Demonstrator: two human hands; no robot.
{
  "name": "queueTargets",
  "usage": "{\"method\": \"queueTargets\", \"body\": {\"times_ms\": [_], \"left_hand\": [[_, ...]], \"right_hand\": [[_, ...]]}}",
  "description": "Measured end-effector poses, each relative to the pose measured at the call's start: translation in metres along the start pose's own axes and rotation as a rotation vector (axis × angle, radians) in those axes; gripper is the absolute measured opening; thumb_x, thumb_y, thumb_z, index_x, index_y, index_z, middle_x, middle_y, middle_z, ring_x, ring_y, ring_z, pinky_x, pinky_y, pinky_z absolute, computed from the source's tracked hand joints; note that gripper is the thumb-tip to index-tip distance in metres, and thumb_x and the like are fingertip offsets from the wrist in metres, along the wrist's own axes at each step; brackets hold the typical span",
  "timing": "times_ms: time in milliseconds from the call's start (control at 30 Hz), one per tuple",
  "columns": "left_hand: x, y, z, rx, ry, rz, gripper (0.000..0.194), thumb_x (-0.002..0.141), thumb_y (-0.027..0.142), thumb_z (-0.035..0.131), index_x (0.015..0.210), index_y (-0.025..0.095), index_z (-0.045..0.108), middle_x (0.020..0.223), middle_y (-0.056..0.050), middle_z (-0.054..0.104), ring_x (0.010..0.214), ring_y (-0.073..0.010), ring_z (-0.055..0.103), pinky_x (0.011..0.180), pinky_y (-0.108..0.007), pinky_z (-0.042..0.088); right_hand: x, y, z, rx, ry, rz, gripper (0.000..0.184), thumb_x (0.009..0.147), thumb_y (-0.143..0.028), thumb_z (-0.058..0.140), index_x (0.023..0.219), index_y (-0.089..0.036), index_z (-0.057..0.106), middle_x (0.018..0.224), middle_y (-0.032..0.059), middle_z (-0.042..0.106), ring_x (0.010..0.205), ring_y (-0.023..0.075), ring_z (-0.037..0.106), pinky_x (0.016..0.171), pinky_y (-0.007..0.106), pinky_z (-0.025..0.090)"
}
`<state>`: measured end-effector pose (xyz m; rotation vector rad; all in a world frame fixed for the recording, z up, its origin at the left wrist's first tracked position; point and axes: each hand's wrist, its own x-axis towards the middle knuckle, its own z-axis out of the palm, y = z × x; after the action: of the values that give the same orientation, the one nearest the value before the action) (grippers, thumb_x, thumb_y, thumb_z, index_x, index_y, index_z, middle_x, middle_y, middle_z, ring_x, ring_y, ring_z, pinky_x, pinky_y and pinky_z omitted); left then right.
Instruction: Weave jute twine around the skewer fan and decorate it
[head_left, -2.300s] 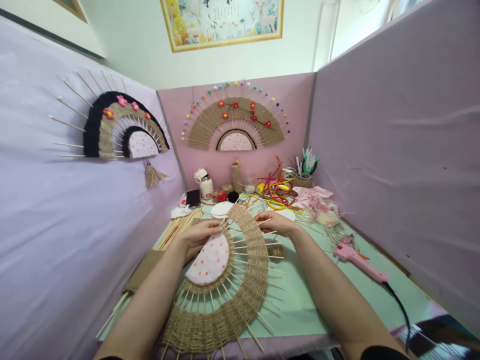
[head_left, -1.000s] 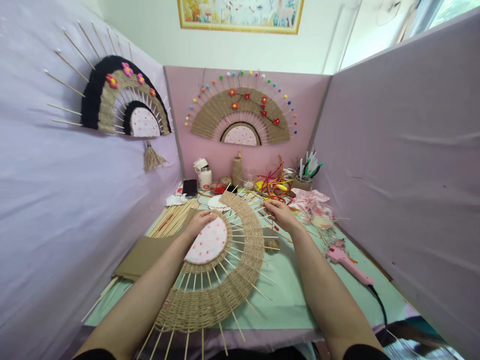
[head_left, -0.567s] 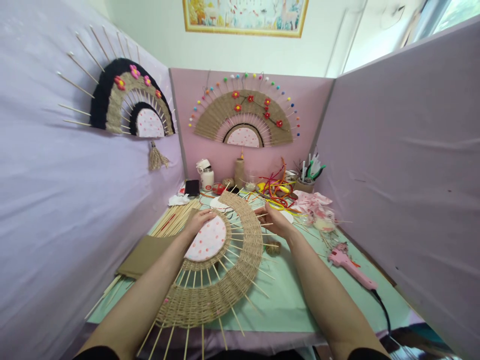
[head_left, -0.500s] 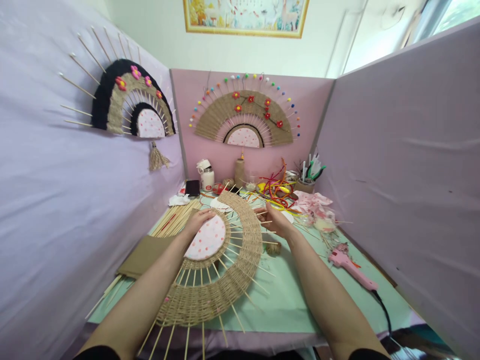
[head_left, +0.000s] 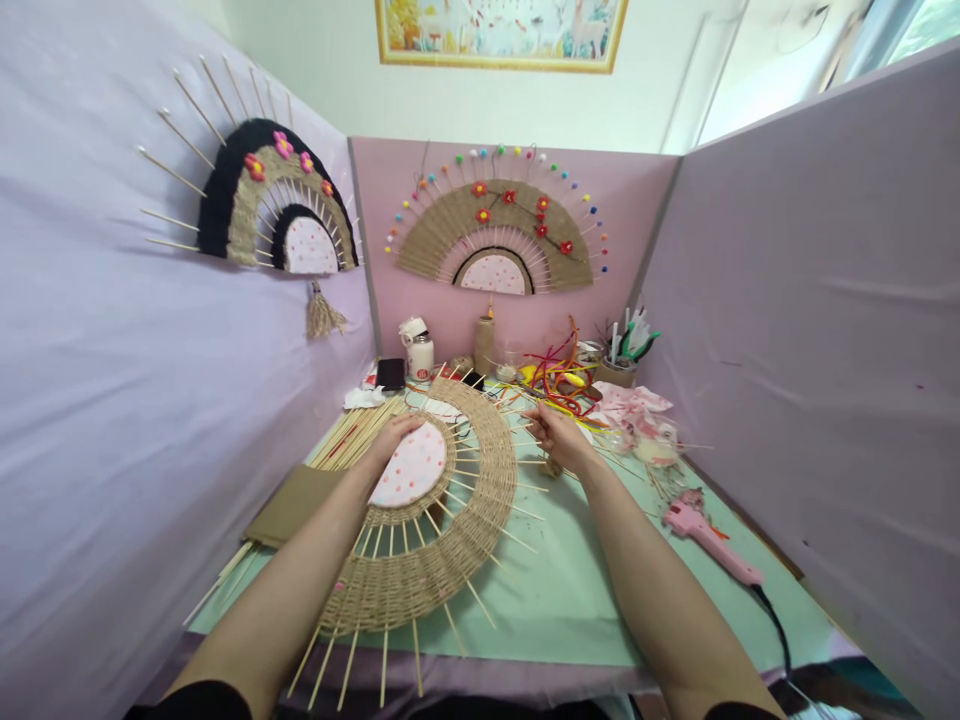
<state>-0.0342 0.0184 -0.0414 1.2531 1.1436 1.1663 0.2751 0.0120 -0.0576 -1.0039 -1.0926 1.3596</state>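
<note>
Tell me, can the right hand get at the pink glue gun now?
Likely yes: only thin sticks seem to lie between the right hand and the pink glue gun, which looks uncovered.

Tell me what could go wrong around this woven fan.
Sticks jutting toward the right hand could bend or prick it. The woven fan might tilt, held by the left hand at the dotted half-circle. The cord of the pink glue gun runs off the table; a snag might drag both.

A half-round woven fan [head_left: 499, 470] slanted over the counter [head_left: 555, 600].
Its tan band curved around a red-dotted white half-disc [head_left: 412, 468], and pale sticks [head_left: 481, 604] rayed out past the weave.
</note>
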Motion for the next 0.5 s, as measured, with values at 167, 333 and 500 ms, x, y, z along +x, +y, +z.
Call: {"method": "queueTargets", "body": {"times_ms": [167,333,500], "left_hand": [[-0.005,0.004,0.007,-0.019,0.017,0.03,0.023,0.055,0.032,0.069,0.067,0.017,0.058,0.061,0.002,0.058,0.063,-0.0161,0.056,0.056,-0.025,0.04],[-0.009,0.008,0.011,-0.041,-0.019,0.085,0.024,0.054,0.034,0.07,0.061,0.017,0.054,0.06,0.004,0.054,0.057,-0.012,0.05,0.056,-0.024,0.039],[-0.01,0.008,0.012,-0.061,-0.023,0.025,0.028,0.051,0.034,0.072,0.064,0.016,0.055,0.059,0.004,0.054,0.054,-0.0103,0.048,0.054,-0.023,0.037]], "right_hand": [[0.0,-0.001,0.0,0.019,-0.001,-0.028,0.046,0.063,-0.06,0.067,0.078,-0.017,0.063,0.052,-0.0047,0.036,0.045,0.0068,0.027,0.039,0.021,0.013],[-0.002,-0.002,-0.001,0.006,-0.034,-0.044,0.046,0.066,-0.061,0.065,0.077,-0.016,0.065,0.052,-0.0049,0.034,0.045,0.0066,0.026,0.04,0.02,0.015],[-0.004,-0.005,-0.001,0.032,-0.011,-0.079,0.045,0.062,-0.059,0.069,0.07,-0.015,0.064,0.051,-0.006,0.029,0.045,0.0056,0.026,0.038,0.02,0.016]]}}
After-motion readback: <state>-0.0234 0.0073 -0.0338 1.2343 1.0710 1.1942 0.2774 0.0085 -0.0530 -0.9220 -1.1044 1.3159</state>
